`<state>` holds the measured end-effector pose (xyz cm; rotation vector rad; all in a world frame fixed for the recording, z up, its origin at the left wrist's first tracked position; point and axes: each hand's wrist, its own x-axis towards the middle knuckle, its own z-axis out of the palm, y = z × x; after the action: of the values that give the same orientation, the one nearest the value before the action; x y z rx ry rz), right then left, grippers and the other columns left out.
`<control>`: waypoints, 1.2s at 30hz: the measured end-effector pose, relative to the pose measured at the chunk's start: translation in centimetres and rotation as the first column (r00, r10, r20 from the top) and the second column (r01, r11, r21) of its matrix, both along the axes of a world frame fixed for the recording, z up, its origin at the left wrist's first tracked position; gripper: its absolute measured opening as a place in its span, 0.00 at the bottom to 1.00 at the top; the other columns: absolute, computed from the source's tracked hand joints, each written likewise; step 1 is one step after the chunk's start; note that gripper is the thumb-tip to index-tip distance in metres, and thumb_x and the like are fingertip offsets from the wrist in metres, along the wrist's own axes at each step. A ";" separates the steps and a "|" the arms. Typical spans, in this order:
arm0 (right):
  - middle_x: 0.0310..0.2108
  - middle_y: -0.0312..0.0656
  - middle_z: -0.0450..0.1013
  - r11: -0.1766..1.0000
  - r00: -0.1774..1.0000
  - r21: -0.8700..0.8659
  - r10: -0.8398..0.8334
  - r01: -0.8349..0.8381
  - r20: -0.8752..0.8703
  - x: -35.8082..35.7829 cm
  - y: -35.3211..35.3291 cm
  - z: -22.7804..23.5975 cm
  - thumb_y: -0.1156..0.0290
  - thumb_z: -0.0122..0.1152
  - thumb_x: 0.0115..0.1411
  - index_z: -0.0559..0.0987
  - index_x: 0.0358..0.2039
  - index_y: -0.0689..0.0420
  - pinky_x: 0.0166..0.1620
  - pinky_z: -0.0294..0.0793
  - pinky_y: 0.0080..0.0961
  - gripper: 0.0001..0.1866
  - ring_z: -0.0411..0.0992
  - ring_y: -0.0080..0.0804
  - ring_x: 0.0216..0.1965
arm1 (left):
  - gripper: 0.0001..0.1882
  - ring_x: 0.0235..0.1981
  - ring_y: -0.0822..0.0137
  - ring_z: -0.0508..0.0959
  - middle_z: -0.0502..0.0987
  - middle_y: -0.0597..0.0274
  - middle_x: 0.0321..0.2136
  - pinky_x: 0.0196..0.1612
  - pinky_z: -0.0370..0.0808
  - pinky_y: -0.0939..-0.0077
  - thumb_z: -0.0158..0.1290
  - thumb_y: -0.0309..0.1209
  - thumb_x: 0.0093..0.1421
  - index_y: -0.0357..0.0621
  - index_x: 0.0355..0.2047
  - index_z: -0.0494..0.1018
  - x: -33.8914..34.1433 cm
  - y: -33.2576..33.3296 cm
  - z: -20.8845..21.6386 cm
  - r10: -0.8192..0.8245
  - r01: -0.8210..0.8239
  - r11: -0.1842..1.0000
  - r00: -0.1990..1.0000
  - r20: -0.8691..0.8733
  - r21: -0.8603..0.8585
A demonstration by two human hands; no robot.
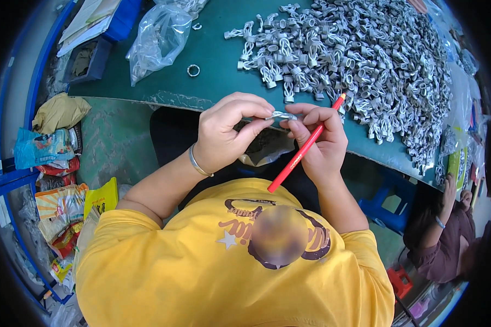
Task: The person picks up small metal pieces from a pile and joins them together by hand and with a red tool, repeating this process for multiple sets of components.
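1. At frame centre my left hand (226,133) pinches one grey coiled clip (282,115); my right hand (322,139) grips its other end plus a red pencil (303,147)
2. I judge the clip is mid-check; marking it calls for a steady pencil tip, above the bench (213,49) edge

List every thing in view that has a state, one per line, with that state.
Left hand: pinching one end of a small grey part.
Right hand: fingertips on the part's other end, red pencil tucked in its grip.
Small grey part: held up between both hands, off the table.
Red pencil: slanted, tip up.
Grey parts: heaped loose on the green table.
Clear plastic bag: crumpled, lying on the table.
Metal ring: lying flat, alone.
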<state>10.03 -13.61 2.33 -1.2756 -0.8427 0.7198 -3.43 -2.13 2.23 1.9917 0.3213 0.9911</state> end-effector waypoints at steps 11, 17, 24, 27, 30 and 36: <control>0.37 0.50 0.72 0.983 0.997 0.178 0.035 -0.048 0.072 0.4 -0.8 -0.7 0.86 0.58 0.51 0.64 0.27 0.60 0.36 0.73 0.19 0.12 0.72 0.27 0.34 | 0.12 0.30 0.71 0.77 0.72 0.55 0.33 0.34 0.76 0.83 0.54 0.13 0.50 0.29 0.36 0.70 -0.9 -1.1 -0.5 -0.121 0.120 0.750 0.992 0.043 -0.651; 0.35 0.50 0.71 0.949 0.899 0.245 0.276 -0.198 -0.341 0.8 -0.8 -2.0 0.87 0.53 0.53 0.63 0.26 0.58 0.37 0.76 0.22 0.11 0.73 0.33 0.36 | 0.14 0.30 0.72 0.75 0.72 0.55 0.33 0.32 0.73 0.85 0.56 0.12 0.46 0.31 0.35 0.71 -1.0 -1.5 0.6 -0.162 0.172 0.926 0.985 0.056 -0.336; 0.36 0.51 0.69 0.950 0.996 0.303 0.085 -0.074 -0.022 0.3 -1.0 -1.6 0.90 0.56 0.49 0.62 0.27 0.58 0.41 0.75 0.27 0.15 0.73 0.37 0.40 | 0.12 0.28 0.73 0.76 0.74 0.58 0.31 0.32 0.75 0.83 0.60 0.18 0.45 0.34 0.32 0.74 -0.8 -1.8 0.0 -0.094 0.119 0.940 0.991 0.090 -0.321; 0.36 0.51 0.69 0.940 0.997 0.333 0.075 -0.066 -0.013 0.2 -1.2 -1.4 0.89 0.61 0.46 0.61 0.29 0.57 0.40 0.75 0.26 0.19 0.73 0.34 0.38 | 0.10 0.30 0.75 0.76 0.74 0.58 0.33 0.33 0.75 0.84 0.58 0.17 0.48 0.33 0.32 0.73 -1.0 -2.2 -0.6 -0.122 0.151 0.852 0.988 0.090 -0.502; 0.36 0.51 0.70 0.932 0.996 0.352 0.081 -0.085 0.027 -0.2 -1.0 -1.4 0.86 0.65 0.45 0.60 0.29 0.57 0.38 0.75 0.23 0.21 0.73 0.31 0.36 | 0.11 0.37 0.68 0.76 0.72 0.52 0.37 0.38 0.75 0.80 0.52 0.12 0.50 0.30 0.36 0.70 -1.7 -2.1 -1.1 -0.240 0.210 0.788 0.970 0.025 -0.579; 0.36 0.51 0.70 0.934 0.990 0.339 0.081 -0.116 0.117 -0.6 -1.1 -1.7 0.85 0.64 0.45 0.60 0.30 0.57 0.37 0.74 0.22 0.21 0.73 0.32 0.35 | 0.12 0.35 0.70 0.75 0.71 0.54 0.38 0.37 0.75 0.82 0.53 0.13 0.50 0.31 0.36 0.69 -2.1 -2.3 -1.5 -0.238 0.232 0.785 0.969 0.067 -0.574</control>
<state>9.38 -14.74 0.62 -0.9645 -1.0711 0.5587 -5.52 -4.43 0.69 1.4294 0.3227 0.6220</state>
